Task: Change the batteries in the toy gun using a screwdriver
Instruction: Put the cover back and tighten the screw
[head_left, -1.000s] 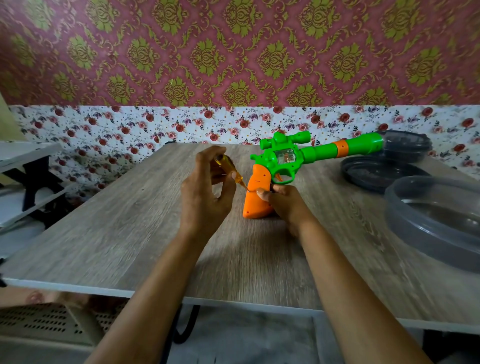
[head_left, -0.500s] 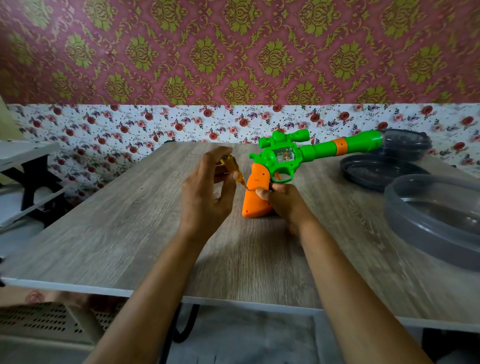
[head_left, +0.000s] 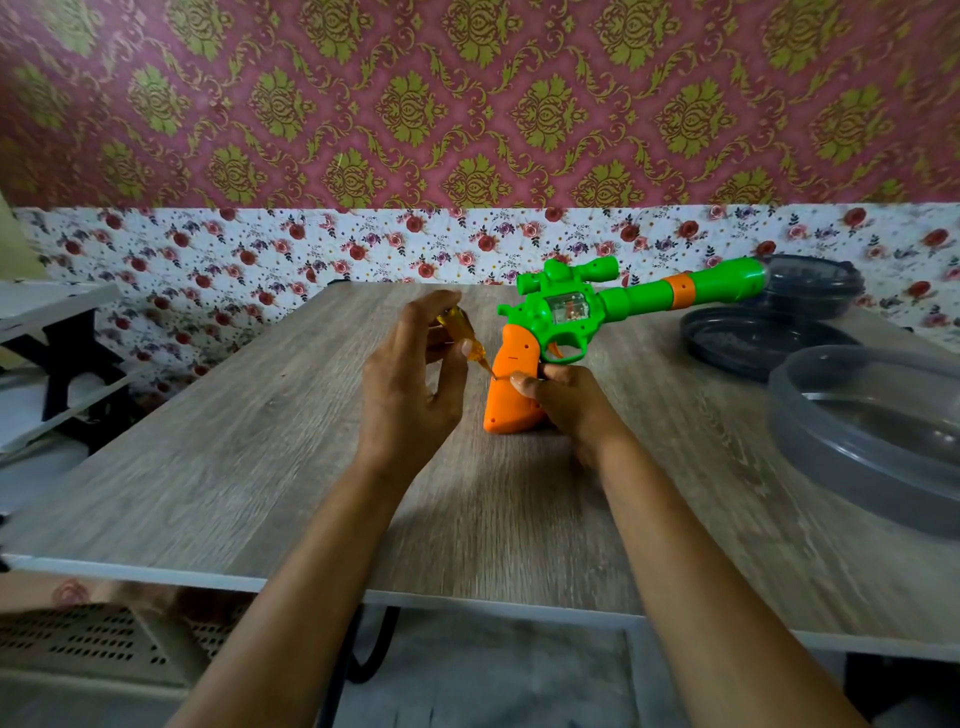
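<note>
The toy gun (head_left: 566, 317) is held upright on its orange grip (head_left: 511, 387) by the clasping right hand (head_left: 569, 402), while the screwdriver (head_left: 462, 335), pinched by the left hand (head_left: 410, 387) just left of it, is angled down-right onto the grip's side.

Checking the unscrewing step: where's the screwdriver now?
Head view, centre-left: the left hand holds the screwdriver, tip against the orange grip, which the right hand steadies.
</note>
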